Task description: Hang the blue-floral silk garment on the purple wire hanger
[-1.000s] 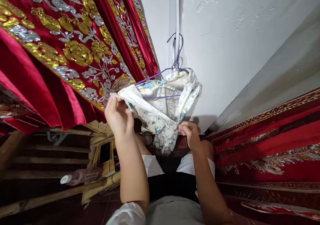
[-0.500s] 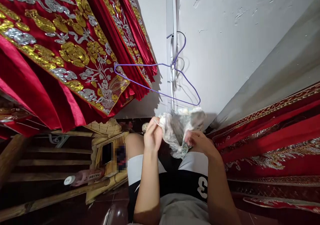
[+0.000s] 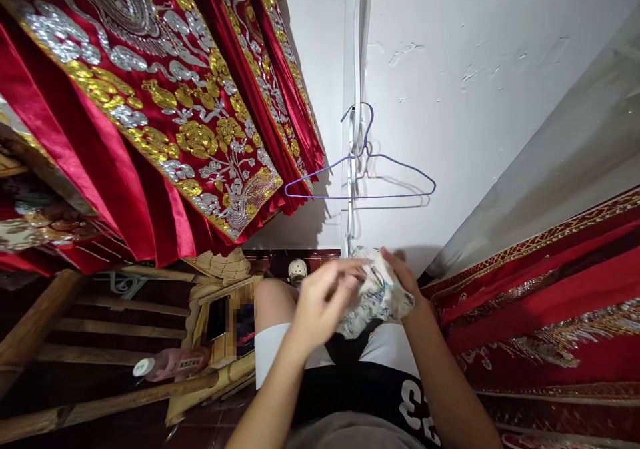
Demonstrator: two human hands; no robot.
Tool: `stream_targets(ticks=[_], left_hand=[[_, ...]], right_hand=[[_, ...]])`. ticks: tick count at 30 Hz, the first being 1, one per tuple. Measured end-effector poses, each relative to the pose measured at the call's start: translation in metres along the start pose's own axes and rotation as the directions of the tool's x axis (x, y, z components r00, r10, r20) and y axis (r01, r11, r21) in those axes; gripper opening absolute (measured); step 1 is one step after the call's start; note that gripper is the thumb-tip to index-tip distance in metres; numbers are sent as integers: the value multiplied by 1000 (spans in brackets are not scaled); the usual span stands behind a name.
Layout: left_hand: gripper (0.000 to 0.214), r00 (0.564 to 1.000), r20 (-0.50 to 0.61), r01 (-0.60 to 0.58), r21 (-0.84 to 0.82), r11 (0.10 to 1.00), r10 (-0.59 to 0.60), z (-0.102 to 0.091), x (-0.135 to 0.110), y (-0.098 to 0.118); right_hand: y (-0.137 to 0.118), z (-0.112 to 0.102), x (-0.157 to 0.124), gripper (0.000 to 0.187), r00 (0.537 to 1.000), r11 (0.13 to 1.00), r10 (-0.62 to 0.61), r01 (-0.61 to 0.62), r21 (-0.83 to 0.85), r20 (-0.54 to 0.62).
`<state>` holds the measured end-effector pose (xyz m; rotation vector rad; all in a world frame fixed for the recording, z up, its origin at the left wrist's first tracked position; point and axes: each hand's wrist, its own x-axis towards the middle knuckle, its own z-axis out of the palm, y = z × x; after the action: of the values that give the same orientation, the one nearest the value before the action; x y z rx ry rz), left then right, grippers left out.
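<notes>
A thin white piece of clothing [image 3: 374, 299] with a grey-green print hangs bunched over my lap. My right hand [image 3: 406, 282] grips it from the right side, with part of the hand covered by the fabric. Over its left edge is my left hand [image 3: 325, 296], fingers stretched towards the cloth and the thumb apart; the fingertips are blurred, so I cannot tell whether they touch it. Beyond my hands, a purple wire hanger [image 3: 395, 197] hangs bare on a pale vertical strip [image 3: 358, 56] against the wall.
Red embroidered garments [image 3: 200, 139] hang at the left, and more red beaded fabric [image 3: 550, 302] is at the right. A bamboo rack [image 3: 125, 396] at lower left bears a pink bottle [image 3: 173, 364] and a phone [image 3: 218, 317]. A pale clog [image 3: 297, 269] shows on the floor.
My left hand has moved from holding the cloth's left edge to over its front. The cloth is more bunched and sits around my right hand. The hanger has swung level.
</notes>
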<state>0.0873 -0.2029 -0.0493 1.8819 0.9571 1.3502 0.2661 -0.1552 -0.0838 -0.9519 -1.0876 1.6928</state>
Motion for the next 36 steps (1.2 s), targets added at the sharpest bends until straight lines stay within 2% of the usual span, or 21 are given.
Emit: stream_targets(ticks=[1,2,4,5,7,8,9,10,12,13,14,16,18,20,23,25,26,28,31,33,36], left_hand=[[34,999,-51,-10,3,1000,10,-11,7,-5],[39,999,-37,-9,-8,1000,9,-19,13,-11],[53,988,150,31,-44,999,-24,-28,18,-24],[60,957,284,67,-41,997,-52,-30,17,-31],[70,847,517,130,29,991,-126,-32,9,-44],[71,796,584,139,83,987,-162,-34,2,-50],[70,765,613,132,148,980,-196,-38,-4,-55],[67,762,605,110,230,967,-230,-43,-10,-60],[61,818,490,62,443,894,-300,-59,-18,-67],[59,850,412,56,550,834,-329,-69,-19,-70],[58,871,341,63,637,769,-354,-79,-19,-71],[56,883,245,89,749,656,-399,-97,-15,-70],[50,869,213,89,821,564,-447,-109,-6,-62],[42,838,171,75,904,421,-518,-114,4,-51],[44,768,57,51,987,150,-638,-109,18,-36],[49,740,-2,48,998,50,-673,-106,23,-32],[49,740,-16,54,998,37,-672,-106,25,-31],[46,769,-44,86,996,36,-637,-109,27,-34],[44,835,-80,146,986,79,-544,-117,29,-37],[40,882,-53,157,970,185,-469,-120,33,-36],[37,958,18,116,889,444,-287,-117,45,-32]], right_hand=[[-6,5,-3,58,995,997,72,-74,25,70],[-14,10,-6,50,978,988,146,-151,18,150],[-31,16,-12,37,916,963,265,-238,-124,302],[-41,16,-15,32,881,946,298,-222,-236,366],[-60,12,-17,21,822,893,316,-88,-442,474],[-68,9,-17,16,812,861,291,8,-509,505],[-75,5,-16,11,826,831,233,105,-547,513],[-80,1,-14,8,858,803,143,190,-565,493],[-84,-6,-6,7,923,757,-82,303,-579,376],[-84,-9,0,5,938,746,-193,331,-578,287],[-83,-11,8,10,939,742,-284,344,-575,195],[-79,-17,30,40,915,735,-397,360,-574,65],[-74,-23,59,67,889,696,-457,384,-607,38],[-71,-29,89,77,871,613,-486,399,-682,73],[-66,-39,123,69,885,472,-453,341,-813,108],[-62,-43,129,58,904,387,-410,297,-873,126],[-59,-45,127,53,909,354,-397,280,-892,128],[-54,-49,112,41,910,322,-394,268,-908,129],[-53,-53,76,25,913,362,-394,260,-895,106],[-59,-53,52,22,922,407,-381,236,-882,70],[-73,-47,28,19,939,463,-340,206,-862,41]])
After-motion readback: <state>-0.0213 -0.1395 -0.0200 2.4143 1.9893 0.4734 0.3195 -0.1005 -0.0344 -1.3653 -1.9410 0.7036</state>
